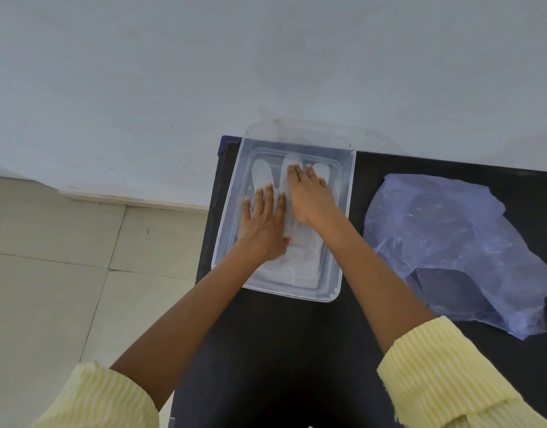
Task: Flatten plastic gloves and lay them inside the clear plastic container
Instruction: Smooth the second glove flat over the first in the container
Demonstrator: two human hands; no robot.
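A clear plastic container (pixel 346 217) stands on the black table near its far left corner. A stack of translucent white plastic gloves (pixel 303 257) lies flat inside it, fingers pointing away from me. My left hand (pixel 262 223) presses palm down on the left side of the stack, fingers spread. Over the glove fingers further back, my right hand (pixel 309 196) also lies flat with its fingers apart. Neither hand grips anything. Both hands hide the middle of the top glove.
A crumpled bluish clear plastic bag (pixel 451 248) lies on the black table (pixel 281 350) to the right of the container. The table's left edge runs just beside the container, with tiled floor (pixel 65 257) beyond it. A pale wall (pixel 204 72) rises behind.
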